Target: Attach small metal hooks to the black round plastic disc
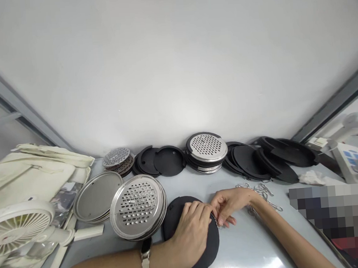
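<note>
A round black disc [210,247] lies on the table in front of me. My left hand [190,234] rests across it, with its fingers curled together at the right edge. At that same edge, my right hand [229,204] pinches a small, shiny piece of bent metal wire [216,221], mostly hidden by the fingers. The fingertips of both hands nearly meet there. Behind my right wrist lies a loose pile of metal wire hooks [264,190]. Left of the disc stands a stack of perforated metal discs [138,207].
Plain metal plates [97,196] and a white fan [11,229] are at the left. Along the wall stand small grater discs [116,157], black lids [169,160], a stack topped by a perforated disc [207,147] and more black covers [249,161]. A blurred patch covers the lower right.
</note>
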A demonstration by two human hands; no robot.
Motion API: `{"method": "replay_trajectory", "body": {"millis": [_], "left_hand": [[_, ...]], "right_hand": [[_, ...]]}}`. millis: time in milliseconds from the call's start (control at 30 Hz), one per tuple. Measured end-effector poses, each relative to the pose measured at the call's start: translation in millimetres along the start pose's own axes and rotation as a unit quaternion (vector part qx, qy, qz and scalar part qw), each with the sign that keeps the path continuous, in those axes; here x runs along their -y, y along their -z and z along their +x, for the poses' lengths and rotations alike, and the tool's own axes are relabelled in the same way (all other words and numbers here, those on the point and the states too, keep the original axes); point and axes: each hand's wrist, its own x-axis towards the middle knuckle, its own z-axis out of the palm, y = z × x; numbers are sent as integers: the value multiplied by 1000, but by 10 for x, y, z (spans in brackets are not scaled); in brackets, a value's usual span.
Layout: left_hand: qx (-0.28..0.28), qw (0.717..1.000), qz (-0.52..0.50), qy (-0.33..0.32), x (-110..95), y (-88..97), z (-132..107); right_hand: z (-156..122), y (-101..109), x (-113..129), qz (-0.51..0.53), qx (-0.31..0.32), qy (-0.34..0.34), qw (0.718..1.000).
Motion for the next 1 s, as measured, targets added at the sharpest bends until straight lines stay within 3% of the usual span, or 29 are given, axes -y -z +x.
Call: {"method": "replay_trajectory", "body": {"millis": [367, 600, 800, 1000], "left_hand": [[-6, 1000, -16, -2, -9, 26, -4], [3, 1000, 15, -16, 9, -17, -15], [14, 997, 45, -56, 6, 67, -74], [8, 996, 74, -44, 15, 8, -76]], "right_hand": [[-7, -11, 36, 4, 4, 1, 1000], [-11, -20, 46, 7, 4, 4, 1000], [-14, -27, 56, 5, 3, 6, 1000], [-20, -26, 59, -5, 7, -1, 1000]]}}
